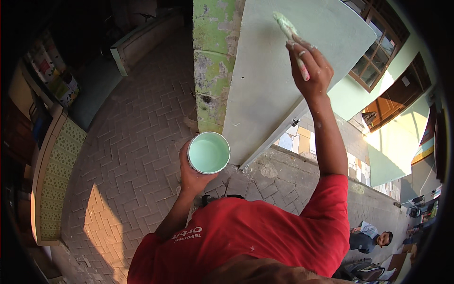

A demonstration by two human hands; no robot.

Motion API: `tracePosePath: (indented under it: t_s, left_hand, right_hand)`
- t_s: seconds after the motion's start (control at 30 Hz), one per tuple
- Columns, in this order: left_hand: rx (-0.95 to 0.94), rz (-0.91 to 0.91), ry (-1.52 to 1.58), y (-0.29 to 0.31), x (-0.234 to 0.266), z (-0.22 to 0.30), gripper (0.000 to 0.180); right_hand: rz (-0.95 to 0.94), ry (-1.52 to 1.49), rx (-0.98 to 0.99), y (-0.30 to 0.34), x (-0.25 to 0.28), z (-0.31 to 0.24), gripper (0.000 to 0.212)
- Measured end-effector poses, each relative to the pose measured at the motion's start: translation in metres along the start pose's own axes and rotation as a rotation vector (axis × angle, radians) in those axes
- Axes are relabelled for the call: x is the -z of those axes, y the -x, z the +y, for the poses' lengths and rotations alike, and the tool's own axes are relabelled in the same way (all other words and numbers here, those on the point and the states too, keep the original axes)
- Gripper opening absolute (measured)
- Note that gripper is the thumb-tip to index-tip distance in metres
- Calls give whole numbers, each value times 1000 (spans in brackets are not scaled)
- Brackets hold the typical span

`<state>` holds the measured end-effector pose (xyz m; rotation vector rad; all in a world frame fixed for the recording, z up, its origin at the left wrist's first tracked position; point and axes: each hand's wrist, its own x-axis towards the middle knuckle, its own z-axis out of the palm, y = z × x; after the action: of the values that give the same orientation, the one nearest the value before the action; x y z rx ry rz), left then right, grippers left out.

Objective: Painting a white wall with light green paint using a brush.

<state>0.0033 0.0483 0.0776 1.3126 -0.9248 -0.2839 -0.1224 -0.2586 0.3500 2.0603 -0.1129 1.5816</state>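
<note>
Left hand (191,173) wrapped around a small round cup of pale green paint (208,152), held low over the herringbone brick paving (137,142). Right hand (309,66) raised overhead, fingers closed on the handle of a paint-laden brush (286,26), bristles touching the pale green door panel (279,71). Beside the panel, a mottled green pillar (213,61). At lower right, a seated person (371,236), well apart.
</note>
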Motion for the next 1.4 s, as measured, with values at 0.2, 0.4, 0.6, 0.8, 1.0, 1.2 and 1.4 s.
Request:
tracePosePath:
  t_s: [0.2,0.4,0.6,0.8,1.0,1.2,1.4]
  left_hand:
    - [-4,27,-27,-11,5,-1,113]
    - [20,58,98,-12,7,1,112]
    - [2,78,-8,-16,3,-5,111]
    - [-3,79,122,-16,-7,-7,112]
    - [-5,71,20,-19,-6,-12,114]
    - [-38,115,56,-26,-2,-8,115]
    - [-30,131,-9,-22,0,-20,117]
  right_hand:
    - [-139,262,115,-59,-38,20,20]
    - [-714,-142,184,89,-61,-55,18]
    - [-309,-133,-60,-70,-51,16,12]
    - [-29,32,28,-160,-19,5,8]
    - [120,-432,-58,-131,-68,-4,9]
    - [370,-295,-414,-103,-73,30,29]
    - [365,-317,-374,-119,-104,2,19]
